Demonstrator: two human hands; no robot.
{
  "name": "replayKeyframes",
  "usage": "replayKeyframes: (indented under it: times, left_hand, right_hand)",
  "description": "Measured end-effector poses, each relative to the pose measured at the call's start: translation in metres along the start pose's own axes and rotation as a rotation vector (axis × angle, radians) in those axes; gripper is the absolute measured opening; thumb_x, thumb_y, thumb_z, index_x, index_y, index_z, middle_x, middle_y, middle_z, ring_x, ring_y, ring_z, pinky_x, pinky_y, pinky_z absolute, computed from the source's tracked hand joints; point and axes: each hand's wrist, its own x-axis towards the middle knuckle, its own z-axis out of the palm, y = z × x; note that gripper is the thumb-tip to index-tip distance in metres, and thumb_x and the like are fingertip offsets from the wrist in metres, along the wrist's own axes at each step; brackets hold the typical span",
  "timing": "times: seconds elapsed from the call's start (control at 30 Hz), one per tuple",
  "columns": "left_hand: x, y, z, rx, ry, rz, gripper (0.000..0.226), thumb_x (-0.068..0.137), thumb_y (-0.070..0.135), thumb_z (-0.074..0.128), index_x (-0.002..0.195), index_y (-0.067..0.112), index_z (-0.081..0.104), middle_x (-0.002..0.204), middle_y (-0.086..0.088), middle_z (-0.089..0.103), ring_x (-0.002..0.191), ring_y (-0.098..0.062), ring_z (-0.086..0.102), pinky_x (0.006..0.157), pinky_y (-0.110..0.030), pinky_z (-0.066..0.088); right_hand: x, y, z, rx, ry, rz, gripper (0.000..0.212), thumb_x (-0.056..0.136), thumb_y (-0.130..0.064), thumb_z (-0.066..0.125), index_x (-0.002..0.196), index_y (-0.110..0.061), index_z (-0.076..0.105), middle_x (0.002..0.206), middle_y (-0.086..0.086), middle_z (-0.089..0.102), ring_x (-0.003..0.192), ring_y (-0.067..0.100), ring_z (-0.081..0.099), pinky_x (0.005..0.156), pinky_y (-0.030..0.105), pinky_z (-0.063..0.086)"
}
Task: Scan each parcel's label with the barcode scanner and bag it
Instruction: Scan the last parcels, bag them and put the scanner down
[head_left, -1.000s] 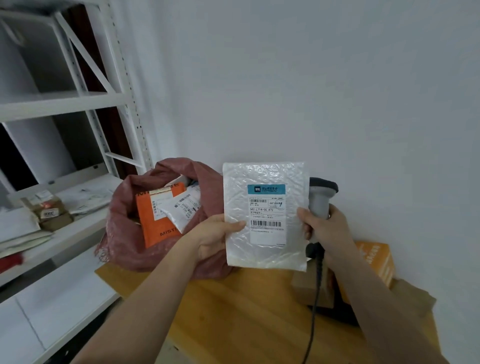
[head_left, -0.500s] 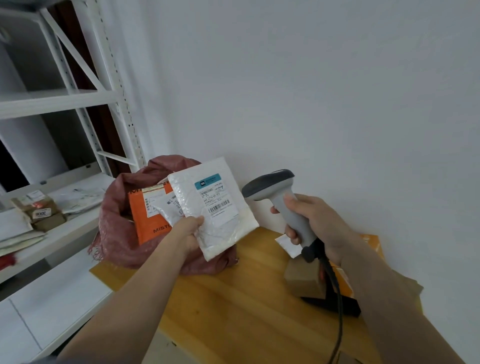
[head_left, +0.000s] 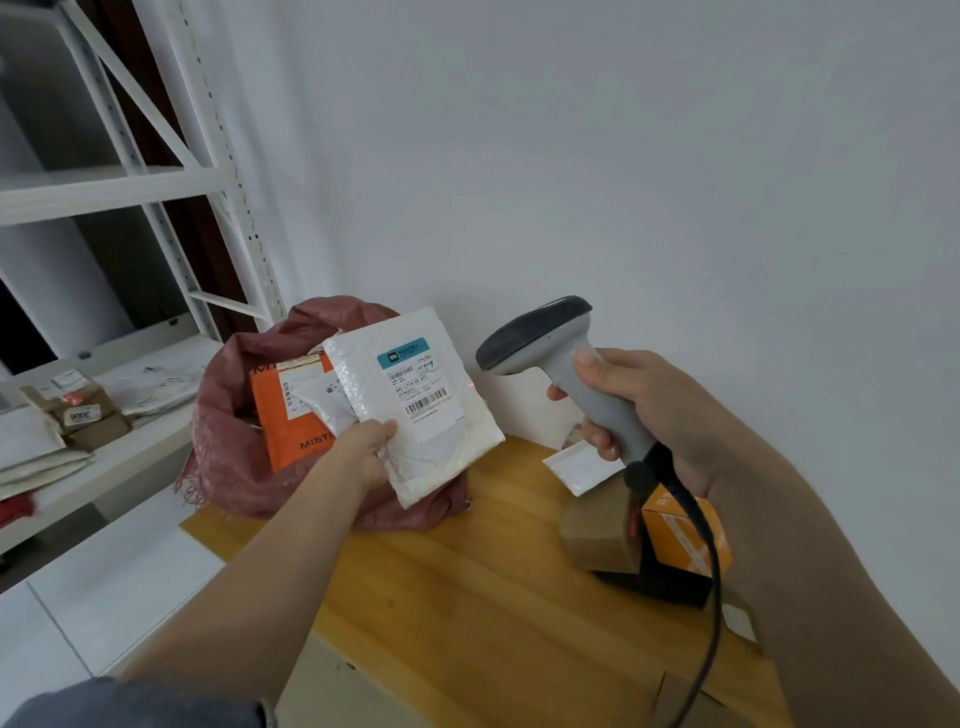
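The left hand (head_left: 371, 451) pinches the parcel (head_left: 415, 400) by its near edge over the bag (head_left: 228, 447), the right hand (head_left: 639, 410) wraps the scanner (head_left: 550, 353), whose red dot sits just off the label (head_left: 421, 382), so aim slightly left onto the barcode.

My head camera, the only view, looks forward and down from close above my arms, facing the white wall (head_left: 675, 182), with the wooden table (head_left: 467, 597) below and shelves (head_left: 104, 187) left.

Wooden table (head_left: 467, 613) carries red sack (head_left: 228, 447), brown box (head_left: 597, 540), black stand (head_left: 660, 587).
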Motion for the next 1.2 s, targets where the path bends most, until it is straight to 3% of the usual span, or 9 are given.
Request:
replayKeyframes:
  times: [0.27, 0.43, 0.53, 0.73, 0.87, 0.93, 1.0, 1.07, 1.2]
  left_hand:
    - [-0.001, -0.009, 0.003, -0.068, 0.000, -0.037, 0.027, 0.099, -0.001, 0.044, 0.120, 0.003, 0.060, 0.127, -0.016, 0.062, 0.121, -0.034, 0.057, 0.106, -0.050, 0.042]
    - [-0.009, -0.013, -0.003, -0.060, 0.067, 0.000, 0.033, 0.099, -0.004, 0.044, 0.129, 0.001, 0.055, 0.128, -0.014, 0.061, 0.121, -0.035, 0.055, 0.106, -0.051, 0.041]
    - [-0.003, -0.011, -0.019, -0.072, 0.091, 0.032, 0.023, 0.097, -0.001, 0.048, 0.118, 0.001, 0.059, 0.120, -0.015, 0.064, 0.112, -0.033, 0.060, 0.103, -0.050, 0.044]
    - [0.023, 0.037, -0.053, -0.020, 0.518, 0.386, 0.040, 0.092, 0.002, 0.052, 0.131, 0.003, 0.046, 0.126, -0.012, 0.058, 0.114, -0.030, 0.058, 0.092, -0.039, 0.050]
    - [0.050, 0.074, -0.068, 0.135, 0.564, 0.444, 0.058, 0.094, 0.007, 0.053, 0.145, 0.004, 0.027, 0.140, -0.017, 0.047, 0.121, -0.035, 0.052, 0.086, -0.035, 0.046]
    - [0.064, 0.087, -0.073, 0.155, 0.631, 0.501, 0.059, 0.095, 0.005, 0.051, 0.147, 0.006, 0.022, 0.146, -0.015, 0.042, 0.130, -0.030, 0.045, 0.092, -0.026, 0.037]
    - [0.084, 0.099, -0.080, 0.127, 0.618, 0.579, 0.057, 0.094, 0.000, 0.048, 0.145, 0.008, 0.022, 0.146, -0.013, 0.041, 0.131, -0.026, 0.044, 0.092, -0.018, 0.035]
    - [0.108, 0.108, -0.088, 0.134, 0.570, 0.629, 0.055, 0.091, -0.003, 0.049, 0.140, 0.006, 0.025, 0.141, -0.016, 0.048, 0.126, -0.029, 0.051, 0.095, -0.024, 0.042]
    - [0.148, 0.106, -0.078, 0.306, 0.364, 0.504, 0.064, 0.087, -0.005, 0.055, 0.141, -0.002, 0.021, 0.137, -0.015, 0.050, 0.123, -0.029, 0.052, 0.100, -0.037, 0.047]
  right_hand:
    - [-0.003, 0.001, -0.012, 0.005, -0.010, -0.024, 0.044, 0.096, -0.041, 0.047, 0.103, -0.001, 0.064, 0.060, 0.010, 0.052, 0.048, 0.012, 0.048, 0.046, 0.020, 0.044]
    - [0.007, 0.006, -0.007, 0.027, -0.043, -0.019, 0.046, 0.093, -0.044, 0.048, 0.103, -0.001, 0.064, 0.060, 0.008, 0.053, 0.049, 0.012, 0.049, 0.047, 0.021, 0.043]
    - [0.017, 0.010, 0.003, 0.043, -0.074, -0.019, 0.045, 0.093, -0.044, 0.047, 0.103, -0.004, 0.065, 0.058, 0.006, 0.054, 0.049, 0.012, 0.049, 0.048, 0.022, 0.042]
    - [0.049, 0.020, 0.038, 0.086, -0.091, -0.032, 0.043, 0.096, -0.037, 0.048, 0.110, 0.001, 0.060, 0.063, 0.014, 0.051, 0.050, 0.016, 0.048, 0.047, 0.023, 0.042]
    - [0.084, 0.024, 0.067, 0.117, -0.030, -0.014, 0.045, 0.096, -0.035, 0.048, 0.113, 0.006, 0.057, 0.064, 0.017, 0.050, 0.049, 0.017, 0.048, 0.044, 0.022, 0.042]
    - [0.105, 0.027, 0.086, 0.148, 0.023, -0.002, 0.047, 0.097, -0.036, 0.048, 0.114, 0.007, 0.057, 0.065, 0.016, 0.050, 0.048, 0.016, 0.049, 0.043, 0.021, 0.042]
    - [0.126, 0.028, 0.107, 0.189, 0.062, 0.013, 0.047, 0.097, -0.037, 0.048, 0.115, 0.006, 0.058, 0.066, 0.016, 0.050, 0.047, 0.015, 0.050, 0.043, 0.021, 0.042]
    - [0.142, 0.033, 0.123, 0.235, 0.090, 0.042, 0.045, 0.096, -0.038, 0.049, 0.115, 0.001, 0.060, 0.064, 0.015, 0.051, 0.048, 0.015, 0.050, 0.044, 0.022, 0.042]
    - [0.155, 0.043, 0.134, 0.227, 0.160, 0.114, 0.038, 0.094, -0.040, 0.051, 0.111, -0.009, 0.063, 0.063, 0.013, 0.054, 0.047, 0.014, 0.051, 0.042, 0.021, 0.043]
